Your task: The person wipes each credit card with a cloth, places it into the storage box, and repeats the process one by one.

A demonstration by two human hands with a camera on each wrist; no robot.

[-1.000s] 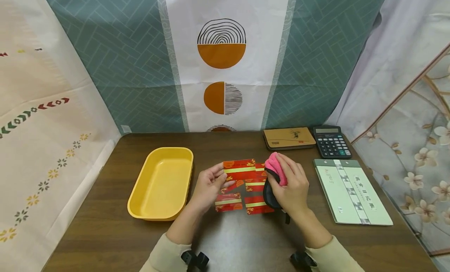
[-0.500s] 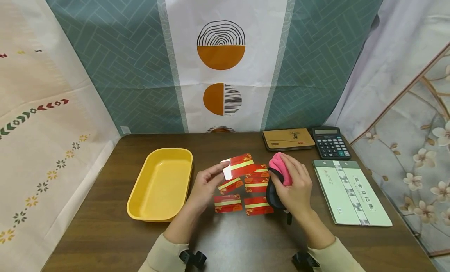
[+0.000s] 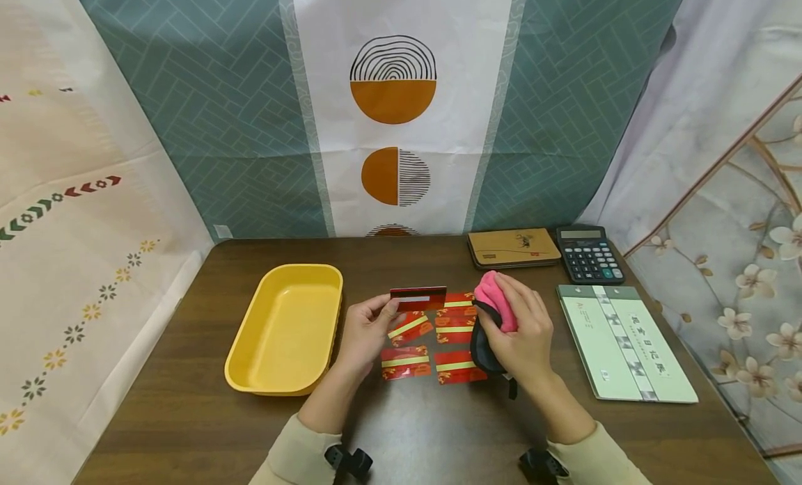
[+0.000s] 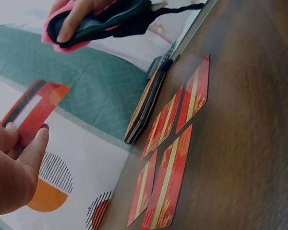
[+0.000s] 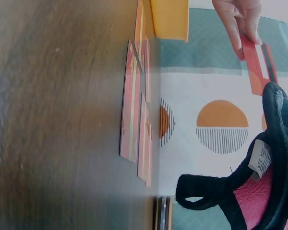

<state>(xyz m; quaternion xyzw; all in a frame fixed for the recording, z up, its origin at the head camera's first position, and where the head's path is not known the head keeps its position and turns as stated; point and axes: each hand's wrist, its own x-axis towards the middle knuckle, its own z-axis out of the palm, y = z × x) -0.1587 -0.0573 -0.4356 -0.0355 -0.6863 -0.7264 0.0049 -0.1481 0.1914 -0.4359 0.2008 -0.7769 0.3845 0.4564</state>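
My left hand point(image 3: 363, 332) pinches a red card point(image 3: 421, 300) by its left end, between thumb and fingers. The card is held up off the table, with its dark stripe and white strip showing in the left wrist view. My right hand point(image 3: 525, 328) grips a pink fluffy cleaning cloth point(image 3: 497, 300) with black edging and a black hanging loop point(image 5: 201, 191). Cloth and held card are apart. Below them, several red cards point(image 3: 460, 367) with a yellow band lie flat on the table in two rough columns; one point(image 3: 410, 330) sits askew.
A yellow tray point(image 3: 285, 328) stands to the left on the brown table point(image 3: 432, 436). At the back right lie a tan notebook point(image 3: 515, 248) and a black calculator point(image 3: 590, 254). A pale green notepad point(image 3: 626, 342) is at the right.
The left hand has turned the card over, from its yellow-banded face to its dark-striped back, and tilted it. The right hand with the cloth has shifted only slightly.
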